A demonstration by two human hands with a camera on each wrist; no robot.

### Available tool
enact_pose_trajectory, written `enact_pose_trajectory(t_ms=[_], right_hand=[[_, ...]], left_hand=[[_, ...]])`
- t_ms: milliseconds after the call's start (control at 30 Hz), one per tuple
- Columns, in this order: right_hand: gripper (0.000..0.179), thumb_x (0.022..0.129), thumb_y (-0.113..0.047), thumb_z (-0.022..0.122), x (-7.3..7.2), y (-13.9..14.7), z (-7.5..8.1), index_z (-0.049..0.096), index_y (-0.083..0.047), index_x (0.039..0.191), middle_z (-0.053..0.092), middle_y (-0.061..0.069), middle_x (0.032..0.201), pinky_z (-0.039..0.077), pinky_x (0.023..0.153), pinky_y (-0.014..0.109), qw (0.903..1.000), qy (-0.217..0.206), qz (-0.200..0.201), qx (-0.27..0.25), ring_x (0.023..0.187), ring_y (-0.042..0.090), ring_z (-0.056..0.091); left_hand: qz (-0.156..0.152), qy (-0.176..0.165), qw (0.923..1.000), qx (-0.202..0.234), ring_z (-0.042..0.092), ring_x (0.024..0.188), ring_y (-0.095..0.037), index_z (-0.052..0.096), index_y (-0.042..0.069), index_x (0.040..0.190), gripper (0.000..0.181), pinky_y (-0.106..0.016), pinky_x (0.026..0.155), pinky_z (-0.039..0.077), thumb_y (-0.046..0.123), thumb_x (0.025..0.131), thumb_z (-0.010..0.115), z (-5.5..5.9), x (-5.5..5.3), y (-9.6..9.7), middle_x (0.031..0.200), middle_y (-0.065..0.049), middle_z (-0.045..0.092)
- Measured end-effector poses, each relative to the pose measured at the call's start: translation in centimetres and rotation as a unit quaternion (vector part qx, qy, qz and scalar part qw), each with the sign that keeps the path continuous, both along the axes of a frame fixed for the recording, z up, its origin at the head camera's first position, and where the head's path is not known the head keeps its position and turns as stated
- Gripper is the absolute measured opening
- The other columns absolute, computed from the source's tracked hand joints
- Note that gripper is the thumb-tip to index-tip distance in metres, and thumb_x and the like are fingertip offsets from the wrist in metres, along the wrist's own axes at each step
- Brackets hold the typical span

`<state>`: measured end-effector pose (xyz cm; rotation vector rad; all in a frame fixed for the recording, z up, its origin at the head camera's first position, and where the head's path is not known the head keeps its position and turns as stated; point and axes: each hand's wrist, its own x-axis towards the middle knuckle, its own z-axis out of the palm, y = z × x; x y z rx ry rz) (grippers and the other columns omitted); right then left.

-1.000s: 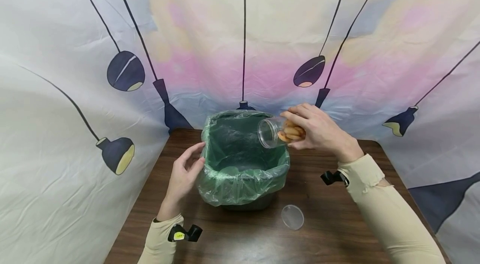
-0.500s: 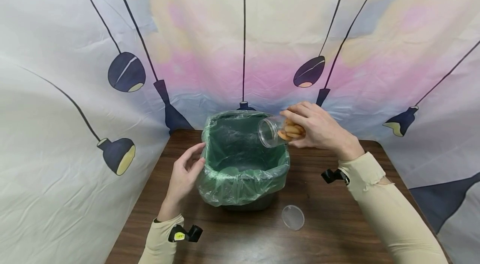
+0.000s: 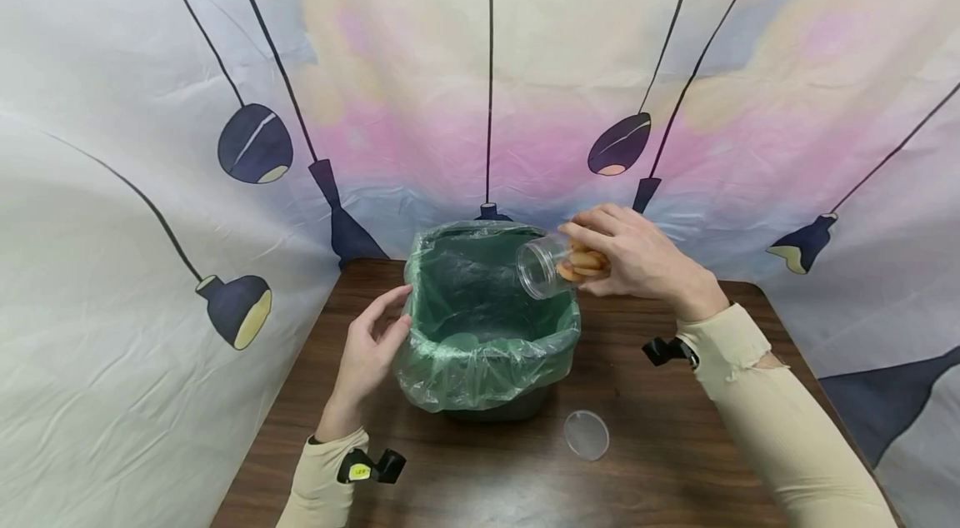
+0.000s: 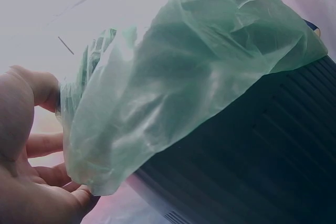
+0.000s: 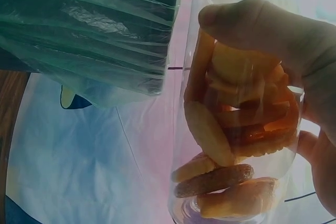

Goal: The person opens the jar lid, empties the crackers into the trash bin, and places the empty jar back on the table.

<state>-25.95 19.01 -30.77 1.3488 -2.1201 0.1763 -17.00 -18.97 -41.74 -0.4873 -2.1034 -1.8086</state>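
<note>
Tipped on its side, a clear jar (image 3: 542,268) is gripped by my right hand (image 3: 637,261), its open mouth facing left over the bin's right rim. Inside it lie several orange-brown, cookie-like pieces (image 3: 583,263), mostly toward the bottom end; my thumb crosses the jar's wall in the right wrist view. A dark bin (image 4: 252,145) wears a green plastic liner (image 3: 480,374) folded over its rim. On the left, my left hand (image 3: 369,349) touches the lined rim with its fingertips, fingers bent only loosely. Seen from above, the bin's inside shows just green liner.
A round clear lid (image 3: 587,435) lies flat on the brown wooden table (image 3: 480,474), in front and to the right of the bin. Behind the table hangs a cloth backdrop (image 3: 405,112) printed with dark lamps, close to the bin's far side.
</note>
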Motion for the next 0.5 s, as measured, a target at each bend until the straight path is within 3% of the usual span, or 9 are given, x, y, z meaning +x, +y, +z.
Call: enact_pose_trajectory(t_ms=[267,500], right_hand=[[0.077,0.056,-0.03,0.089,0.04,0.02,-0.19,0.063,-0.01,0.125,0.063,0.011,0.113,0.05,0.082,0.05,0.9999,0.01,-0.002,0.004,0.104,0.031,0.057],[0.076,0.057,-0.031,0.089,0.14,0.05,-0.18,0.062,-0.013,0.126,0.063,0.01,0.115,0.05,0.079,0.05,0.9999,0.011,-0.009,0.01,0.106,0.03,0.056]], left_hand=[[-0.004,0.001,1.0,0.0,0.058,0.1,-0.014,0.055,-0.003,0.133,0.038,-0.014,0.082,0.048,-0.003,0.095,0.056,-0.01,0.02,0.02,0.122,-0.024,0.058],[-0.002,0.006,1.0,-0.002,0.058,0.099,-0.01,0.055,-0.004,0.132,0.038,-0.015,0.082,0.048,-0.003,0.095,0.056,0.03,-0.01,0.01,0.121,-0.025,0.058]])
